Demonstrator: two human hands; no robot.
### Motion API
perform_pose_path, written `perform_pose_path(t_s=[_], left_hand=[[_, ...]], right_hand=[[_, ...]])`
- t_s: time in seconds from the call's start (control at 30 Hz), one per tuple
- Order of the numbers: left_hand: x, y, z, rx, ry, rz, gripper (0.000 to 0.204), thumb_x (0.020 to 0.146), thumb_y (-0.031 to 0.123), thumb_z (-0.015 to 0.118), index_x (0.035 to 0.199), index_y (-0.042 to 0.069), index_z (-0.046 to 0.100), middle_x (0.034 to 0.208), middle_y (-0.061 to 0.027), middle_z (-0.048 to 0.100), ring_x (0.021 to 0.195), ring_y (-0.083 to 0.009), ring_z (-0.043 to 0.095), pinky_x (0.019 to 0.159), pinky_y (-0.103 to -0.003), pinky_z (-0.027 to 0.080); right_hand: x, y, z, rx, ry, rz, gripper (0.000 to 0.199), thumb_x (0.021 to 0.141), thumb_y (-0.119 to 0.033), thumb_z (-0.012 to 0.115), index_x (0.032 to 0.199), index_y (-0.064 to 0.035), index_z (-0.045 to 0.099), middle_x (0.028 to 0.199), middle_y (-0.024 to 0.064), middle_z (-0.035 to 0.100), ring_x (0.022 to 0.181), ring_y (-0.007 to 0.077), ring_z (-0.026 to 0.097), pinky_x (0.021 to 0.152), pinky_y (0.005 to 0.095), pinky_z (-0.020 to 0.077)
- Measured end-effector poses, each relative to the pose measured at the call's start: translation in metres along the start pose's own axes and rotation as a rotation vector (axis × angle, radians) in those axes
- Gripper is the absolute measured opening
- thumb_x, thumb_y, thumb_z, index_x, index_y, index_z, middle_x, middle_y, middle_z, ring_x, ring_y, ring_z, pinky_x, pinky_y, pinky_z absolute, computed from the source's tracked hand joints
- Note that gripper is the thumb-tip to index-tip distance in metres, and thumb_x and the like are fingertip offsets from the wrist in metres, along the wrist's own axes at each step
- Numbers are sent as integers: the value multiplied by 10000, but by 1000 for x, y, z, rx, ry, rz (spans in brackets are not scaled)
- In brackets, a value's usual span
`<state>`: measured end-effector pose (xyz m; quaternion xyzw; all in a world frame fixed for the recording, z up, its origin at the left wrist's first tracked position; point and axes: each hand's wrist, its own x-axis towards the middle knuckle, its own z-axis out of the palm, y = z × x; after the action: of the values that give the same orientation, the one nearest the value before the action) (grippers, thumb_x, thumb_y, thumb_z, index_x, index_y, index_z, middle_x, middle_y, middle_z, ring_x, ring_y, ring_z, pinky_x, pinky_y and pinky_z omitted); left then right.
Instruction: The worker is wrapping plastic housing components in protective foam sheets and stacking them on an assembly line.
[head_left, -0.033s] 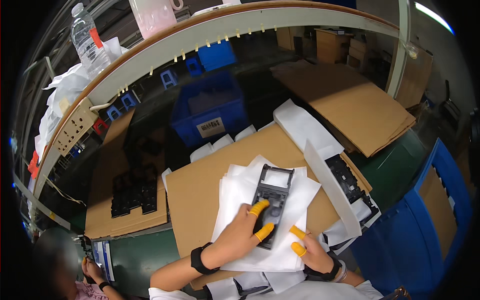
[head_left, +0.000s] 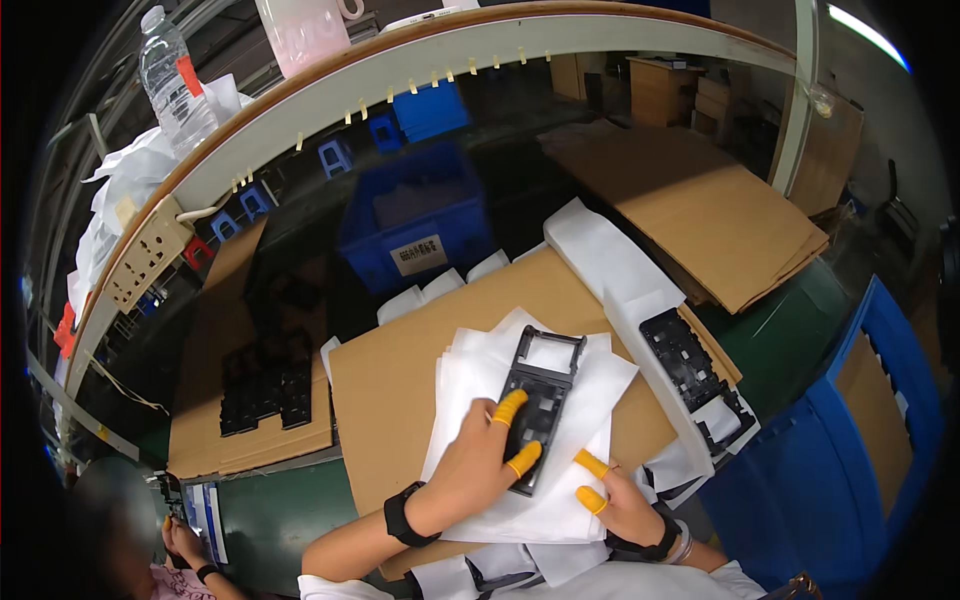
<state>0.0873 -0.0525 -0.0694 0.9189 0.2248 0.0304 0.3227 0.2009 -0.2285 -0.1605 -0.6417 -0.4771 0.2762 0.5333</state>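
A dark plastic frame [head_left: 545, 395], with a rectangular window at its far end, lies tilted on a stack of white sheets [head_left: 465, 400]. My left hand [head_left: 470, 465] is closed on its left edge, the yellow-cotted thumb and a finger resting on the face. To the right, my right hand [head_left: 628, 505] has its yellow-cotted thumb and finger apart over the sheets' edge, with nothing visible between them. Its other fingers are hidden. Beneath the stack is a brown cardboard sheet [head_left: 400, 370]. Beyond my right hand, more black parts [head_left: 682, 350] sit beside a white liner [head_left: 640, 370].
A blue crate [head_left: 370, 235] stands beyond the cardboard. Black parts [head_left: 265, 395] lie on cardboard to the left, and flat cardboard [head_left: 720, 220] lies far right. A blue bin [head_left: 800, 480] is at right. Another person's hands [head_left: 185, 545] show at lower left. A shelf [head_left: 600, 32] spans above.
The white liner at right has dropped leftward from a raised position, showing more of the black parts beside it. Both hands and the dark frame stay almost in place.
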Motion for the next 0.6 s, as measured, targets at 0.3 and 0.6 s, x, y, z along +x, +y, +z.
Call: perform_pose_path(t_s=[0.3,0.6], left_hand=[[12,-16,-3,-137,-184,-222,627,771,328,657,1113,-142,421,798,-219,575,722,-335,582,627,-346,476],[14,-39,12,-591,-207,-239,361,920,222,465,1130,-67,415,901,-46,552,814,-105,514,739,-235,423]], right_hand=[[0,1,2,-61,3,88,518,798,-129,627,1252,11,421,1148,180,470,1094,274,450,952,337,323],[-1,9,7,64,110,59,569,817,-186,628,1244,78,360,1190,213,456,1102,294,450,939,355,343]])
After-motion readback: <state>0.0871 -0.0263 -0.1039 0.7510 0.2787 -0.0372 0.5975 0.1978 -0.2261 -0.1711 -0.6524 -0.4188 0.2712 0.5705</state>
